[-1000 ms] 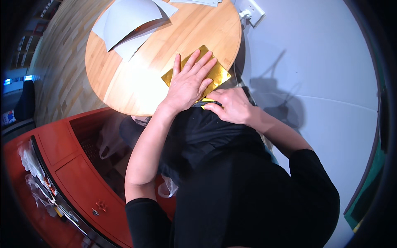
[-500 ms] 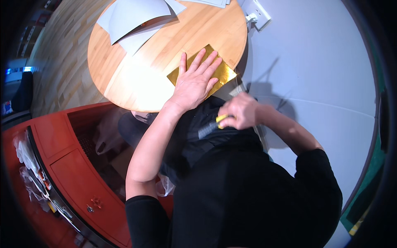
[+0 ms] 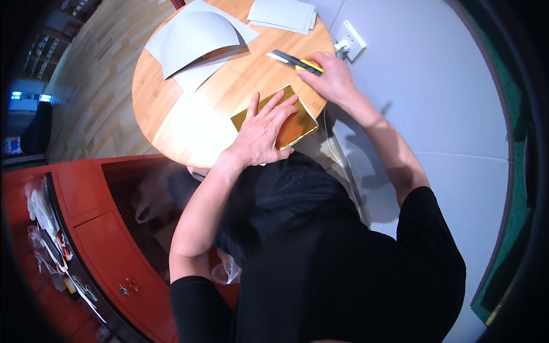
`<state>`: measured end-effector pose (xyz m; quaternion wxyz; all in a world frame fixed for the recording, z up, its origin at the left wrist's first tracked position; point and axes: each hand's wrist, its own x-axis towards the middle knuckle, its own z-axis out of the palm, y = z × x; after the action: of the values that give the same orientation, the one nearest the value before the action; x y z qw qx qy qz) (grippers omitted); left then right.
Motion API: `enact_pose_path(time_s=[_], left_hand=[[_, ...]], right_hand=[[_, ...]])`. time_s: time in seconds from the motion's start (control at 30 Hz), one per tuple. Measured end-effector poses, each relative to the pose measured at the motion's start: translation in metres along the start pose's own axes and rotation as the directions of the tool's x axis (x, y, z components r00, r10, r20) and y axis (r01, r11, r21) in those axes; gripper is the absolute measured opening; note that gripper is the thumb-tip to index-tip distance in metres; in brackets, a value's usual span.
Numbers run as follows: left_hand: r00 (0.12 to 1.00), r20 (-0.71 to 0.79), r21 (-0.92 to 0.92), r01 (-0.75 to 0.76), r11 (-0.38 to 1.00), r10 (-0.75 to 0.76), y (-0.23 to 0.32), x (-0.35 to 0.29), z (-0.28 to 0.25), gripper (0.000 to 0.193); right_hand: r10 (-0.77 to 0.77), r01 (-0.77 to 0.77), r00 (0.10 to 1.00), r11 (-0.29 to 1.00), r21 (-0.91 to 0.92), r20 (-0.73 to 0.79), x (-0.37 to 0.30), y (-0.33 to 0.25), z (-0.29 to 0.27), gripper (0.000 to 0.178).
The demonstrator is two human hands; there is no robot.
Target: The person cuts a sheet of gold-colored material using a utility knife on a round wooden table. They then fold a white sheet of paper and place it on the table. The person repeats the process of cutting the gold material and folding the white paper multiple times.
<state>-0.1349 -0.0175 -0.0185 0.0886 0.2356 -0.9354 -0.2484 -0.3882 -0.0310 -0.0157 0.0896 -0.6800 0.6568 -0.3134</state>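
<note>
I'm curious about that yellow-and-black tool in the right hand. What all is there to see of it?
The yellow-and-black tool looks like a slim, straight utility knife. Its black handle seems to be plastic, with yellow at the held end; a pale, metal-looking blade shows at the other. The right hand grips it, blade end toward the picture's upper left. It appears over the round wooden table; whether it touches the top is unclear.

A glossy gold sheet [image 3: 298,127] lies askew at the counter's [image 3: 243,74] near edge; a black-and-yellow knife [image 3: 298,64], gripped in the right hand [image 3: 333,79], points left.
</note>
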Motion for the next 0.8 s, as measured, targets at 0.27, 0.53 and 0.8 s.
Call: enact_pose_path(time_s=[0.27,0.53,0.8], left_hand=[[0.998,0.044,-0.127,0.048,0.991,-0.042,0.003,0.002,-0.010,0.083],[0.996,0.064,-0.163,0.066,0.984,-0.057,0.003,0.000,-0.015,0.072],[0.998,0.042,-0.148,0.052,0.988,-0.047,0.002,0.004,-0.011,0.076]], right_hand=[[-0.286,0.246,0.929,0.952,-0.184,-0.235,-0.003,0.002,0.014,0.026],[0.483,-0.539,0.832,0.587,0.604,0.273,-0.113,-0.023,-0.024,0.020],[0.500,-0.762,0.586,0.072,0.644,0.638,-0.123,-0.037,-0.018,0.028]])
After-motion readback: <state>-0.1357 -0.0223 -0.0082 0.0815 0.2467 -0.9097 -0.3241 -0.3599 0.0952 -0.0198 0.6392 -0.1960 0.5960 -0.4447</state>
